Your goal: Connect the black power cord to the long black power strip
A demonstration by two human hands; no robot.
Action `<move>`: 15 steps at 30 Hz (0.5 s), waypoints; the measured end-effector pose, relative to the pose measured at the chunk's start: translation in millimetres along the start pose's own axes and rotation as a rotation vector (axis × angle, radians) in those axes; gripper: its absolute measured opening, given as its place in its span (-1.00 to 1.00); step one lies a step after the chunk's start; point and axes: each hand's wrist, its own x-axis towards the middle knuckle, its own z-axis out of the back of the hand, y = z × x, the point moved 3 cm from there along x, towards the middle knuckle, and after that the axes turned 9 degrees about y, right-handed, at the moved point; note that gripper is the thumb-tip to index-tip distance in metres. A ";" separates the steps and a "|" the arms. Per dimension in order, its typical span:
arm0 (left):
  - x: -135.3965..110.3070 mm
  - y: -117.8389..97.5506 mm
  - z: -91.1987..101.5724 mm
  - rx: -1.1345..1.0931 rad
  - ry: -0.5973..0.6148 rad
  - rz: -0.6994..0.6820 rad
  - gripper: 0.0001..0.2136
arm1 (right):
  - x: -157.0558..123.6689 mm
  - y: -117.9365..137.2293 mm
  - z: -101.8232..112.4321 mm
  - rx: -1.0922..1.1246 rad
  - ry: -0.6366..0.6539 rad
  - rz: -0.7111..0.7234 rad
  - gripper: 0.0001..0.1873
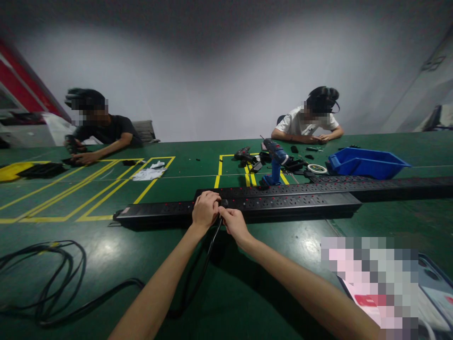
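Note:
A long black power strip (283, 203) with rows of sockets lies across the table in front of me. My left hand (206, 208) is curled over its middle, fingers bent onto the top face. Just to the right, my right hand (235, 224) pinches a black power cord (211, 246) close to its plug (224, 203) at the strip. Both hands nearly touch each other. The fingers partly hide the plug, so I cannot tell how deep it sits. From there the cord runs down toward me and off to the left.
Another power strip (406, 189) lies behind. Beyond it are a blue cordless drill (274, 158), small black parts and a blue bin (368, 163). Coiled cable (65, 271) lies at left, a phone (437, 278) at right. Two people (106, 130) sit across the green table (276, 293).

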 end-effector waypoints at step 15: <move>-0.5 -0.4 1.4 -0.009 -0.017 0.005 -0.77 | -3.7 -5.5 2.6 -0.151 -0.008 0.127 -0.52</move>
